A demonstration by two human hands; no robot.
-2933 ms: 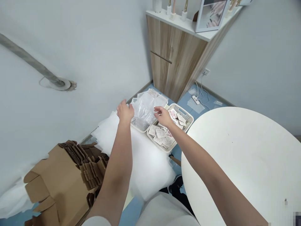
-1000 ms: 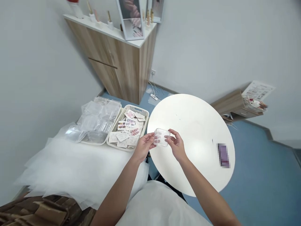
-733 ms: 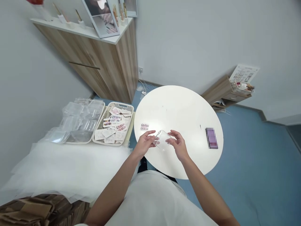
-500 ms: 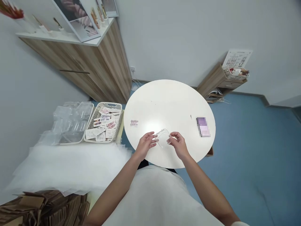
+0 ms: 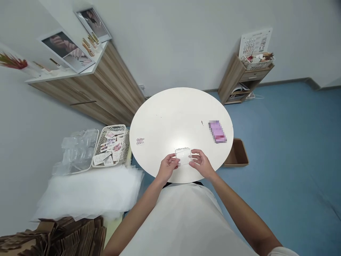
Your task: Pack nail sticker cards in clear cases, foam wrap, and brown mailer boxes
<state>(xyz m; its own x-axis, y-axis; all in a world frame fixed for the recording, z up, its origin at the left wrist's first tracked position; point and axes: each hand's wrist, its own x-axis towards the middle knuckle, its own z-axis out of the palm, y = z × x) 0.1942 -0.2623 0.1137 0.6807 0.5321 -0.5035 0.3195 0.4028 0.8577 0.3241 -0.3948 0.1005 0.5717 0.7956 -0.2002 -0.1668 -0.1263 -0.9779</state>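
Note:
A small clear plastic box (image 5: 183,157) is held low over the front of the white round table (image 5: 176,103). My left hand (image 5: 168,167) grips its left edge with bent fingers, thumb towards me. On the opposite edge, my right hand (image 5: 201,164) pinches the box between thumb and fingers. Nothing can be made out inside the box. Away to the left on the table lies a small sheet (image 5: 140,141) carrying two rows of glossy purplish-pink pieces. A blurred purple rectangular object (image 5: 217,131) rests at the right side of the table.
Left of the table stand a white basket (image 5: 123,146) of printed cards and a tray of clear plastic boxes (image 5: 80,147). White translucent sheets (image 5: 90,193) and folded brown cardboard (image 5: 66,236) lie nearer me. An open brown carton (image 5: 243,164) sits on the floor at right.
The plastic box has gone from looking partly open and tilted to a flatter, closed-looking shape. My hands have drawn in on its sides. The head view has shifted, revealing more of the carton.

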